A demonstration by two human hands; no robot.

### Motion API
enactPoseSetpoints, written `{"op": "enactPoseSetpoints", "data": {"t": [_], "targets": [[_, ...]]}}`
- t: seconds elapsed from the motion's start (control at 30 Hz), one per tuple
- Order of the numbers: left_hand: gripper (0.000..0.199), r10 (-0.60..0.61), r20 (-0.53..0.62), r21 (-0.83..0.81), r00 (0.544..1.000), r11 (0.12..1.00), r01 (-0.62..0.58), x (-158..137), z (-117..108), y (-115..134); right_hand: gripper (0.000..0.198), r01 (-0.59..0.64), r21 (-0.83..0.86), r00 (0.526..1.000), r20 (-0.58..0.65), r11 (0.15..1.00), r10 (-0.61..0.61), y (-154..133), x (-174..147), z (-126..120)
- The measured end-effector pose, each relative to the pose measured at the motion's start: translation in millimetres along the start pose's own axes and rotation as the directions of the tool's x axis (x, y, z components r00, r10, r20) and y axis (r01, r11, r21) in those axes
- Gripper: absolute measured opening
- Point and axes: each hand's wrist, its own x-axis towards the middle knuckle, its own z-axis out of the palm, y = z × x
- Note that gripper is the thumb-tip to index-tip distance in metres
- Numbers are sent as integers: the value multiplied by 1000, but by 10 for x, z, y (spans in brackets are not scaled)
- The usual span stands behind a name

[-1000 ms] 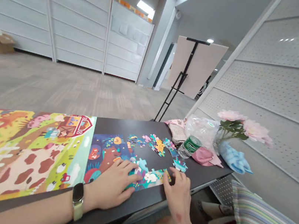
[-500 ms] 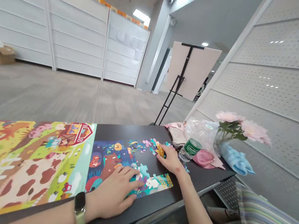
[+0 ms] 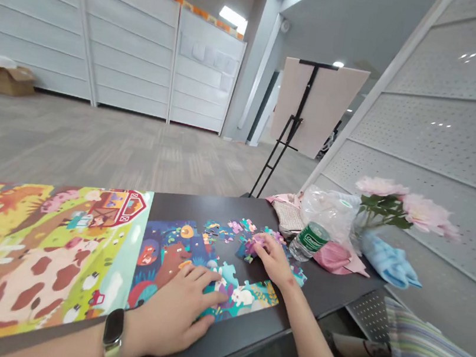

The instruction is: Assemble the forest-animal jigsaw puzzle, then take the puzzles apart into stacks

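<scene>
A partly joined jigsaw puzzle (image 3: 168,251) with a bear, a fox and white rabbits lies on the dark table (image 3: 198,205). My left hand (image 3: 183,307) rests flat over its lower edge, fingers spread, with a watch on the wrist. To the right, my right hand (image 3: 275,258) has its thumb and fingers closed at a purple and dark puzzle piece (image 3: 250,247), just off the joined part. Whether this is one piece or several together I cannot tell. Loose puzzle pieces (image 3: 221,231) lie above the gap in the picture, and others sit partly behind the right hand.
On the left lies a finished-looking farm puzzle (image 3: 67,272) with a cow. A water bottle (image 3: 309,241), a clear plastic bag (image 3: 327,207), pink cloth (image 3: 336,257), a blue towel (image 3: 391,261) and pink flowers (image 3: 421,212) stand at the right. Beyond is an easel (image 3: 296,115).
My right hand has shifted slightly; a purple piece shows at its fingertips where a yellow one showed before. My left hand stays on the puzzle. The camera view has turned a little.
</scene>
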Motion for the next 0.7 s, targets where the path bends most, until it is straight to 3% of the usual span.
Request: {"op": "enactPoseSetpoints", "data": {"t": [0.17,0.27,0.37,0.43,0.7], "targets": [[37,1,3,-21,1000,1000,-1,-8,15,-10,33,-13,-17,1000,-13,1000,13,-6,9,-2],[38,1,8,-18,1000,1000,0,-5,11,-5,34,-64,-41,985,-163,997,57,42,38,-49],[40,-3,11,-7,1000,1000,4,1,-8,20,30,-121,-44,938,-331,992,100,79,47,-85],[40,8,6,-10,1000,1000,-8,2,-23,45,28,-127,-37,921,-376,991,104,82,37,-93],[29,124,-182,-16,975,992,-129,28,-33,-2,15,-1,49,975,-222,999,12,-70,-50,-77]]}}
